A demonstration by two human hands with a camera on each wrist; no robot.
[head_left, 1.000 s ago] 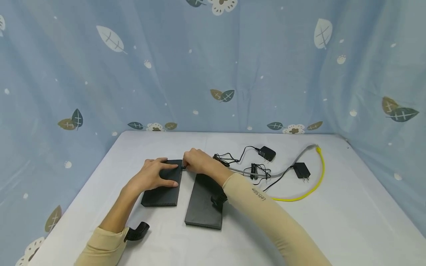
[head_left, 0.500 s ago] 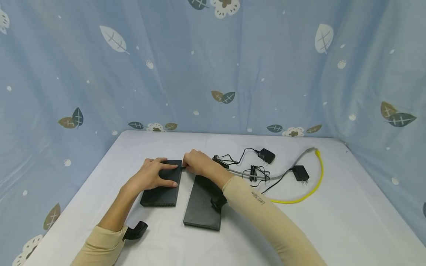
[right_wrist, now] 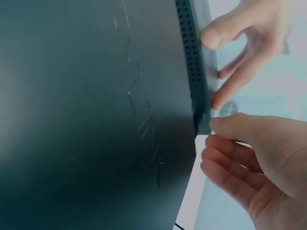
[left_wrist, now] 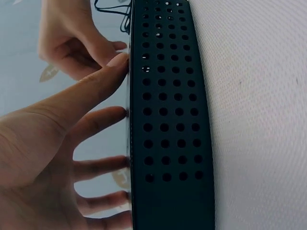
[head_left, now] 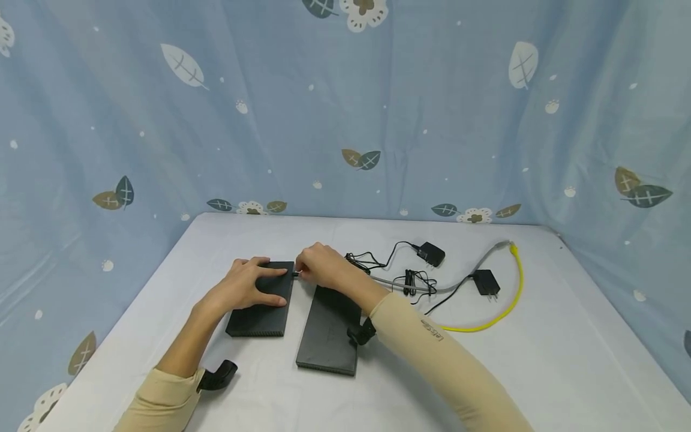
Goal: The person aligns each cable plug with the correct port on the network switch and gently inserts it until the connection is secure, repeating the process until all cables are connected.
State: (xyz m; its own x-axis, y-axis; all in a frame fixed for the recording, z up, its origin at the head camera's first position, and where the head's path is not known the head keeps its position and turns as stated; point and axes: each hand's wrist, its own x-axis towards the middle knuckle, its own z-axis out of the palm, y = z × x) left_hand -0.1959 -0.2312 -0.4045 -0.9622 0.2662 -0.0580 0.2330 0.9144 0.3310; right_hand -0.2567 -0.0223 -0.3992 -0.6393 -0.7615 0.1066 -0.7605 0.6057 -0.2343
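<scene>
A flat black box with rows of vent holes along its side, which looks like a network switch [head_left: 259, 321], lies at the left of the table. My left hand [head_left: 245, 288] rests on its top with fingers spread; the left wrist view shows the fingertips [left_wrist: 115, 163] touching the top face. At the box's right edge my right hand [head_left: 320, 265] pinches a small dark plug [head_left: 296, 274], mostly hidden by the fingers. The right wrist view shows thumb and curled fingers [right_wrist: 230, 153] together near the box's end. A second black box [head_left: 327, 342] lies under my right forearm.
To the right are a grey cable [head_left: 442, 288], a yellow cable [head_left: 504, 313], and two black power adapters [head_left: 430, 254] with thin cords [head_left: 415, 282] bundled. A patterned blue curtain [head_left: 345, 108] hangs behind the white table [head_left: 567, 336].
Both hands stay at the left box. My right wrist and forearm have shifted slightly right. The whole view has tilted a little.
</scene>
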